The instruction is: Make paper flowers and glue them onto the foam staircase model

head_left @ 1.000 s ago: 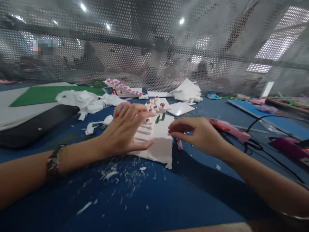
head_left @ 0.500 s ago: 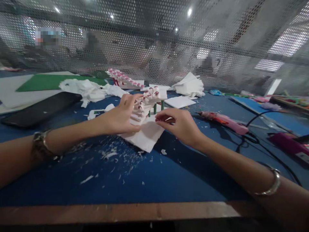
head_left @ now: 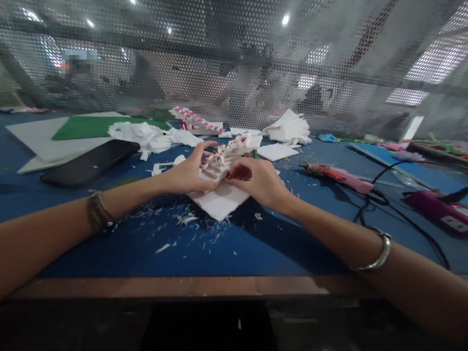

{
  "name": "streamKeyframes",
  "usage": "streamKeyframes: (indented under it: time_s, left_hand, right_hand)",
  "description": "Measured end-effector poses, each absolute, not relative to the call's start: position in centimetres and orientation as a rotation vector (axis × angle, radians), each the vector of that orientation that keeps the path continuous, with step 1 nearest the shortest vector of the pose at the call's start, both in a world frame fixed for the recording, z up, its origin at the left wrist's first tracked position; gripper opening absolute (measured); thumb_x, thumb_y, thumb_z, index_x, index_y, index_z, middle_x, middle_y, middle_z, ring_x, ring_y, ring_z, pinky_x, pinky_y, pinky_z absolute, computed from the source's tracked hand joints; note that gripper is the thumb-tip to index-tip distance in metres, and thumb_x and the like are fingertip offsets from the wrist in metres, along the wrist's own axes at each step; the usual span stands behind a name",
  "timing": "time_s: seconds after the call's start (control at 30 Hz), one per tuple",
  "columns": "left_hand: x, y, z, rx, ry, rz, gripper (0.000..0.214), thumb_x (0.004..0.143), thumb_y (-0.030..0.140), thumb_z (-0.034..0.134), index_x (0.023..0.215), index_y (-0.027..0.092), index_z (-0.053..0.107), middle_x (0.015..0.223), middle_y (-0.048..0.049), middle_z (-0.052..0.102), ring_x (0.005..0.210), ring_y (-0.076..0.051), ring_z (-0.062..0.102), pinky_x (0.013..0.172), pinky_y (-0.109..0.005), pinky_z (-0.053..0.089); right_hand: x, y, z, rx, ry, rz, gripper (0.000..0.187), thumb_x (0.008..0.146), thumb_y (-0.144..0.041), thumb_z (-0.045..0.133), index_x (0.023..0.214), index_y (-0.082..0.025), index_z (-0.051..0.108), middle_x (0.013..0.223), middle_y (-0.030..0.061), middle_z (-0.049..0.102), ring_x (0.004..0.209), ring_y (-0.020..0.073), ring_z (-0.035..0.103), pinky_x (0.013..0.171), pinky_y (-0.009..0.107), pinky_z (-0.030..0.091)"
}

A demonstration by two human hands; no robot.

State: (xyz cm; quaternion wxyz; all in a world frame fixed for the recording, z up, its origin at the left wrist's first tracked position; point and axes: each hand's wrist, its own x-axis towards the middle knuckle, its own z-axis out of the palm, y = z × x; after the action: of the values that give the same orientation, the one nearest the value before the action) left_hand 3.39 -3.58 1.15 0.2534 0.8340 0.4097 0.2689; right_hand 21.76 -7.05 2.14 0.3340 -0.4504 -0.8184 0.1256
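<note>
On a white base board (head_left: 221, 204) stands a small white stepped model (head_left: 226, 157) with dark red bits along its top and a green post (head_left: 254, 153) under its raised end. My left hand (head_left: 185, 174) is wrapped round the model's left side, thumb in front and fingers behind. Thumb and fingertips of my right hand (head_left: 261, 181) are pinched together against the right side of the steps. Whatever is in that pinch is too small to make out; a dark red spot shows at the fingertips.
White scraps (head_left: 186, 219) litter the blue table (head_left: 234, 258). To the right lie a pink corded tool (head_left: 340, 176) and a purple device (head_left: 437, 209). A black slab (head_left: 89, 163), crumpled white paper (head_left: 141, 136) and a similar pink-dotted model (head_left: 197, 119) lie left and behind.
My right hand has moved left along the model, from beside the green posts to the steps' side. My left hand keeps its hold. The camera view has shifted slightly.
</note>
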Motion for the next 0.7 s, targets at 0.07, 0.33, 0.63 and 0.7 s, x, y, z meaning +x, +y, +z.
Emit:
streamKeyframes:
  time_s: [0.07, 0.33, 0.63, 0.7]
  left_hand:
    - [3.43, -3.62, 1.05, 2.289, 1.081, 0.749, 0.088, 0.058, 0.032, 0.062, 0.129, 0.017, 0.012, 0.123, -0.0159, 0.032, 0.115, -0.031, 0.036, 0.095, -0.045, 0.032]
    - [3.52, -4.04, 1.38, 2.273, 1.097, 0.737, 0.088, 0.055, 0.029, 0.061, 0.129, 0.016, 0.014, 0.125, -0.0169, 0.030, 0.114, -0.033, 0.035, 0.094, -0.048, 0.031]
    - [3.54, -4.02, 1.29, 2.304, 1.083, 0.729, 0.085, 0.055, 0.028, 0.059, 0.127, 0.018, 0.015, 0.127, -0.0155, 0.029, 0.118, -0.032, 0.031, 0.097, -0.045, 0.029]
    - [3.57, -4.07, 1.30, 2.314, 1.072, 0.729, 0.084, 0.056, 0.028, 0.059, 0.127, 0.018, 0.015, 0.128, -0.0158, 0.028, 0.120, -0.032, 0.028, 0.098, -0.045, 0.028]
  right_hand:
    - [21.50, -7.09, 2.00, -1.206, -2.127, 0.337, 0.002, 0.066, -0.012, 0.058, 0.068, -0.013, 0.059, 0.066, 0.0010, 0.062, 0.061, 0.0091, 0.056, 0.060, 0.021, 0.043]
    - [21.26, -7.19, 1.38, -1.219, -2.047, 0.299, 0.001, 0.065, -0.012, 0.060, 0.065, -0.013, 0.060, 0.065, 0.0004, 0.063, 0.061, 0.0089, 0.057, 0.061, 0.021, 0.044]
    - [21.00, -7.23, 1.35, -1.278, -2.046, 0.289, 0.003, 0.065, -0.014, 0.062, 0.068, -0.012, 0.063, 0.066, 0.0018, 0.065, 0.061, 0.0094, 0.058, 0.061, 0.021, 0.045]
    - [21.16, -7.21, 1.29, -1.280, -2.054, 0.320, 0.006, 0.065, -0.016, 0.062, 0.070, -0.012, 0.064, 0.069, 0.0029, 0.065, 0.062, 0.0098, 0.058, 0.061, 0.021, 0.046]
